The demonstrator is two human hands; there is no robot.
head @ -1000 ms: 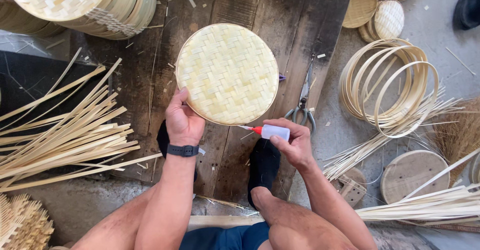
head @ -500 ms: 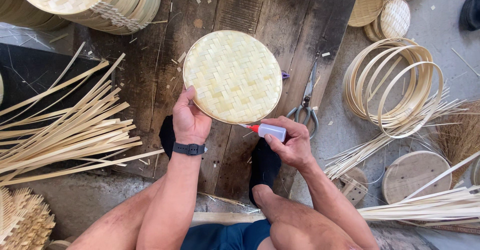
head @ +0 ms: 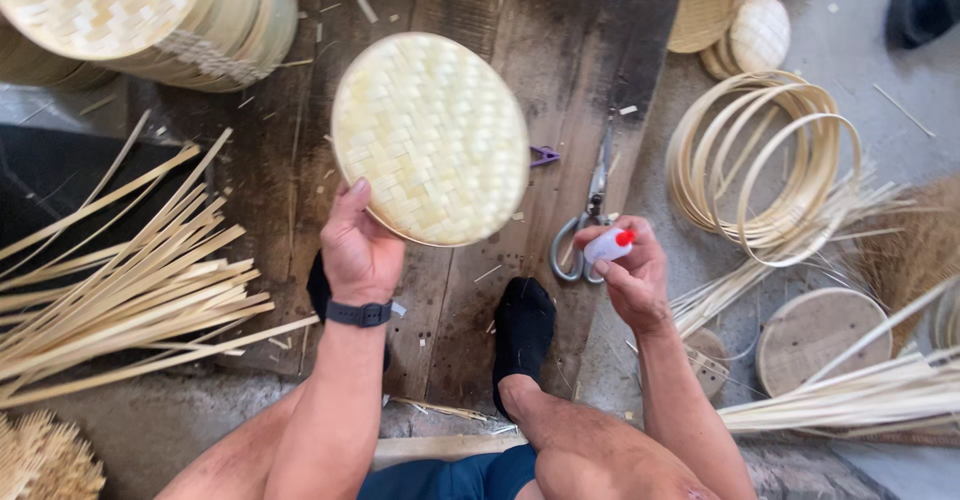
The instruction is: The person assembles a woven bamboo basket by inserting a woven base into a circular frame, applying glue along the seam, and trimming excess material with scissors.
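Right hand (head: 632, 278), fist closed round small white red-capped glue bottle (head: 609, 245), has drawn away from round woven bamboo lid (head: 430, 138); left hand (head: 358, 250) grips its near rim. Gluing paused.

1. one head-worn camera, looking steeply down from above the person's lap.
2. it faces the dark wooden board (head: 470, 290) on the floor, close enough that forearms fill the lower frame.

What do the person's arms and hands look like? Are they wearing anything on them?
Both arms are bare, with no sleeves showing. The left hand has a black band, like a watch or fitness strap, around its wrist. The right hand wears nothing: no glove, ring or band that shows.
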